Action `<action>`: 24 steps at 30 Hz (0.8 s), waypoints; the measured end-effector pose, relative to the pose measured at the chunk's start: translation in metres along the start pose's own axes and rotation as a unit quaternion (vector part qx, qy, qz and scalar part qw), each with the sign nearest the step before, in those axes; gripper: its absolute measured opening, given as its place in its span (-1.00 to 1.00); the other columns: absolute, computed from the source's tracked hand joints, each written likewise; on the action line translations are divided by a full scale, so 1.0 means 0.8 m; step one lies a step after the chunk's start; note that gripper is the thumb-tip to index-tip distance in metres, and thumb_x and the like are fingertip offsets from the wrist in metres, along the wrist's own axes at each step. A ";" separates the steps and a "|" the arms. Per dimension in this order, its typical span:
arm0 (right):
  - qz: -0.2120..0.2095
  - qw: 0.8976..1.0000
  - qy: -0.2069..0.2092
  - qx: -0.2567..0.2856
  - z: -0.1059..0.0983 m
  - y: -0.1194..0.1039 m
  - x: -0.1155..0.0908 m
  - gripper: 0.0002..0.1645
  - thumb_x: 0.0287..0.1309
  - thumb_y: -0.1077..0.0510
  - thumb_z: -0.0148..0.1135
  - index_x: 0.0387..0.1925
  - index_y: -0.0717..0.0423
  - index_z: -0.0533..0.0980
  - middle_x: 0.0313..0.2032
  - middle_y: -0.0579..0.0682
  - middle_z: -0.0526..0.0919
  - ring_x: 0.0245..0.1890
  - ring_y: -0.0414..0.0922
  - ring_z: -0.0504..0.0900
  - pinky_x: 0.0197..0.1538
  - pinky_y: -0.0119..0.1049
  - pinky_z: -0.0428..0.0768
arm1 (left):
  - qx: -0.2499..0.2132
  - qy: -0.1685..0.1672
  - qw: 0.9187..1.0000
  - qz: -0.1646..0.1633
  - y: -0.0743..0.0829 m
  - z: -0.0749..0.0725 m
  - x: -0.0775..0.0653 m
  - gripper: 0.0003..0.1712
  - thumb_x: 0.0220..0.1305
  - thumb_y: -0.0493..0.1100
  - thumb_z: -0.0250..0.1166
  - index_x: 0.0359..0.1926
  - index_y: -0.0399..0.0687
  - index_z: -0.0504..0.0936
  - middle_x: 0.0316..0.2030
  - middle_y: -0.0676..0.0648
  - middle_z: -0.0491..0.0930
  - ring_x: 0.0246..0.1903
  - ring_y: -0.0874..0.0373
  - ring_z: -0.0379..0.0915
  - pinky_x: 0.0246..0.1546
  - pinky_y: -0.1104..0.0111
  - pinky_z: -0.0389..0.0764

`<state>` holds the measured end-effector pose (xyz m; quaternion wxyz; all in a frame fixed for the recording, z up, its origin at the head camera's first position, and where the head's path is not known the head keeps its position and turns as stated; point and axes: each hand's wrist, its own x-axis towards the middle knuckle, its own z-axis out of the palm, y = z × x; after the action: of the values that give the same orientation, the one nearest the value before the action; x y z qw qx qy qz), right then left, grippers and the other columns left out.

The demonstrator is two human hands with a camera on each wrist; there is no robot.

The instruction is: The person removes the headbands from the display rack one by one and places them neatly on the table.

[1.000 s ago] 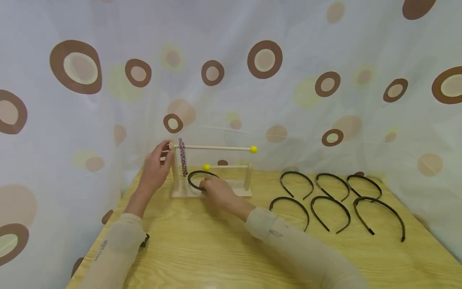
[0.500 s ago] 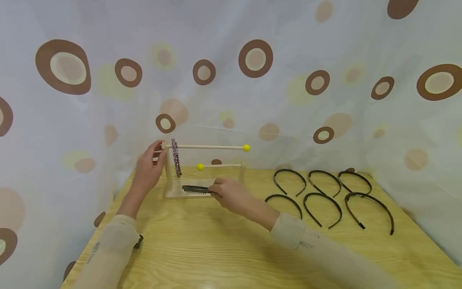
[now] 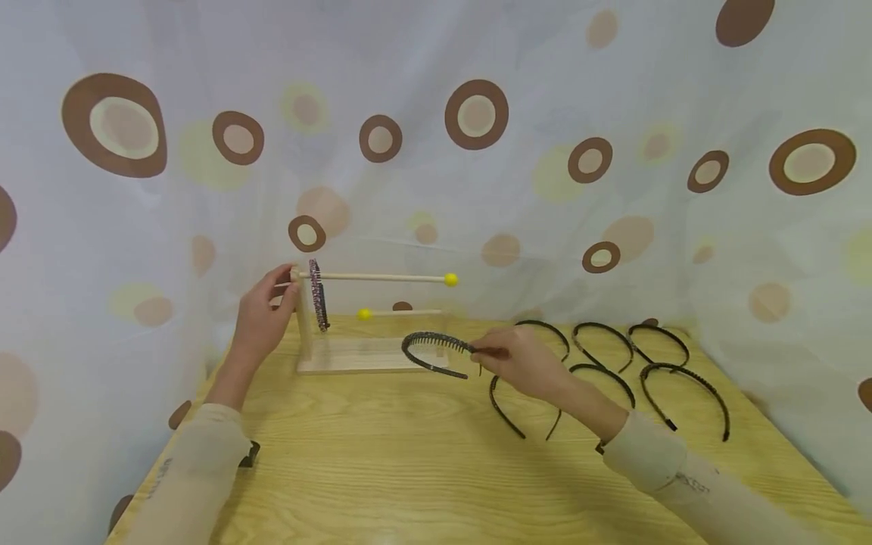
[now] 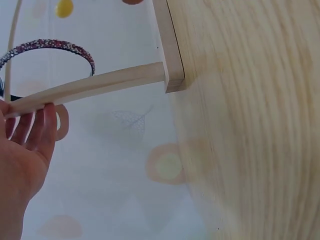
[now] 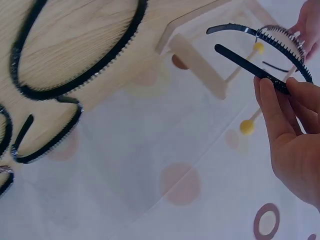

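My left hand [image 3: 264,319] grips the top of the taller post [image 4: 100,86] of a wooden display rack [image 3: 354,365]. Close beside that post, a headband with red and white glitter [image 3: 317,299] hangs on the rack's upper rod [image 3: 381,277]. In front of the rack's right end, a dark toothed headband [image 3: 432,336] is held in the air by my right hand [image 3: 527,363]. Thumb and fingers pinch it along one arm, as the right wrist view shows; its curve points left in the head view.
Several dark headbands [image 3: 711,382] lie in two rows on the right of the wooden table [image 3: 381,469]. Yellow balls [image 3: 451,279] cap the rack's rods, and the lower rod [image 3: 409,312] sits behind. A patterned curtain [image 3: 409,189] surrounds the table's back and sides.
My right hand has carried the dark headband rightward, away from the rack's base, and turned it so its loop shows. The left hand stays on the post. The head view has shifted slightly.
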<state>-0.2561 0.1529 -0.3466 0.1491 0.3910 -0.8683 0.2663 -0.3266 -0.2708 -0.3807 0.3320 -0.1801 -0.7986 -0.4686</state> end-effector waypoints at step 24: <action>0.388 0.796 0.015 0.464 0.015 0.169 0.005 -0.71 0.43 0.43 0.12 0.08 0.58 0.45 0.00 0.44 0.58 0.01 0.22 0.67 0.18 -0.05 0.60 | 0.016 0.030 0.997 -0.074 -0.021 -0.019 -0.006 -0.51 0.56 -0.08 0.13 0.38 -0.16 0.46 0.20 -0.21 0.55 0.10 -0.12 0.55 0.01 0.18 0.68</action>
<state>-0.3618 0.2185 -0.4010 -0.1525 0.0396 -0.7174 0.6786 -0.3280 -0.2925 -0.3895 0.3230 -0.1011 -0.8071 -0.4838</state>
